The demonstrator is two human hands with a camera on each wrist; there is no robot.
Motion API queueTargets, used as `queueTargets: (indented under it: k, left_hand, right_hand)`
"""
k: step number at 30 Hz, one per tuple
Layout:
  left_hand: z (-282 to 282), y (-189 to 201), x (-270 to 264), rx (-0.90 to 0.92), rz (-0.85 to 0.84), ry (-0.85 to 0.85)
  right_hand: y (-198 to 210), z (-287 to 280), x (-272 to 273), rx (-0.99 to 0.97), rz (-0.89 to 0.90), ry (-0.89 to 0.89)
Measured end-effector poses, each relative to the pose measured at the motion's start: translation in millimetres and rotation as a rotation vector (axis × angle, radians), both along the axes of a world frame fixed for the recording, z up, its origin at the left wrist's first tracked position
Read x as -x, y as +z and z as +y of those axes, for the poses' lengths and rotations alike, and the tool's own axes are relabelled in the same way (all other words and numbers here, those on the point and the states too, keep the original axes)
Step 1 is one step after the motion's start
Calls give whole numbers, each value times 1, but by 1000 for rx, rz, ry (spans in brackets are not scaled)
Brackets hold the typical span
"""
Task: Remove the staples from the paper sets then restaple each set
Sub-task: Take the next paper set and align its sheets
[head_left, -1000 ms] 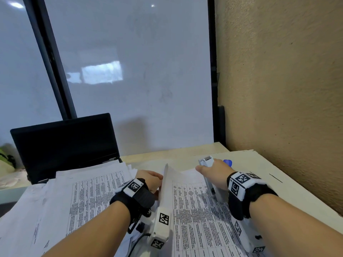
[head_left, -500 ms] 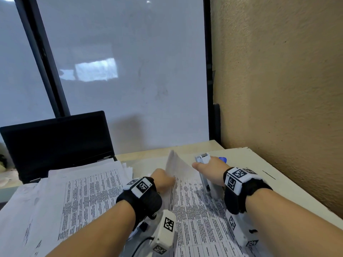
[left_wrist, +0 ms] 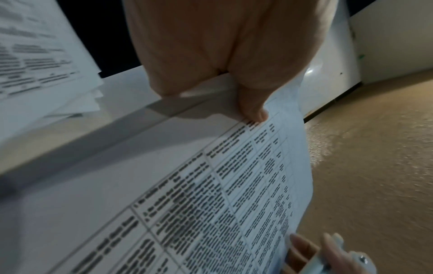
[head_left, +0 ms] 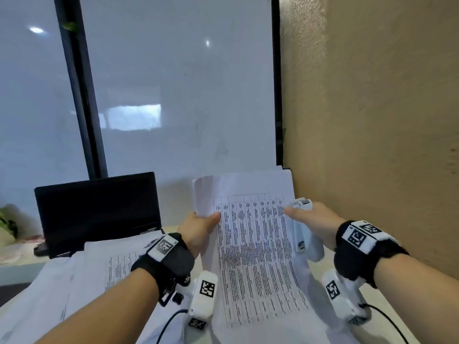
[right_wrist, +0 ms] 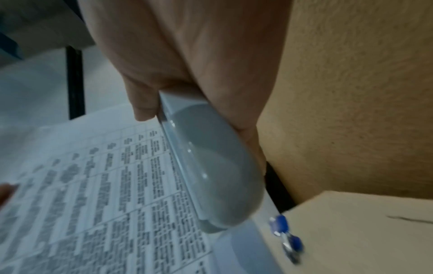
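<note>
The white printed paper set point(head_left: 250, 244) is lifted off the cream worktop point(head_left: 387, 316), long axis running away from the person, its left edge pinched by the left hand point(head_left: 198, 227), nearer than the right hand point(head_left: 315, 219), which clasps a white plastic stapler point(head_left: 303, 204) at its right edge.

Head camera looks forward and down over both forearms toward the far window. Each wrist camera sits close under its palm, facing far; all three share the printed paper set point(head_left: 253, 244).
</note>
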State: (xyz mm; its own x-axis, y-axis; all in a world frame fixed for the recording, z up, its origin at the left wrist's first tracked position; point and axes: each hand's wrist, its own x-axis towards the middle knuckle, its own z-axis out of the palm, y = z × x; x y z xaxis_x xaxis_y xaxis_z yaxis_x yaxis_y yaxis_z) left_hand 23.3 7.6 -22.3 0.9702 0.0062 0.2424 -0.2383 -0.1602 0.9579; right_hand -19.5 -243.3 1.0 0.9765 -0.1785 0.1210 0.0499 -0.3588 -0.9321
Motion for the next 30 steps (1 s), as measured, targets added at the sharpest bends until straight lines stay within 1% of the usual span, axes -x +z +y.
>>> queueTargets:
  k: [3, 5, 6, 8, 10, 14, 17, 20, 22, 25, 27, 30]
  left_hand:
    - [-2, 33, 17, 114, -125, 62]
    - [-3, 53, 23, 186, -201, 72]
    - [-4, 60, 25, 194, -235, 76]
    - [-8, 66, 30, 221, -289, 76]
    - [-15, 64, 35, 224, -292, 67]
    - [-21, 43, 39, 172, -265, 114]
    - [-19, 37, 39, 239, -254, 141]
    - [-18, 39, 31, 274, -259, 165]
    - [-20, 41, 29, 242, -259, 169]
    - [-22, 41, 30, 102, -270, 129]
    - [-23, 40, 31, 53, -264, 136]
    - [-19, 41, 26, 47, -207, 142]
  right_hand:
    - [33, 17, 14, -71, -111, 47]
    - [54, 31, 25, -112, -185, 75]
    - [61, 36, 29, -110, -205, 83]
    - [70, 44, 39, -32, -209, 92]
    - [70, 50, 45, 14, -208, 112]
    - [49, 46, 48, -5, -168, 81]
    - [39, 38, 50, -16, -146, 72]
    - [38, 33, 53, -6, -133, 76]
    - [39, 31, 53, 10, -127, 83]
    - [40, 31, 53, 49, -138, 94]
    - [41, 31, 54, 76, -143, 102]
    - [43, 32, 57, 66, -140, 109]
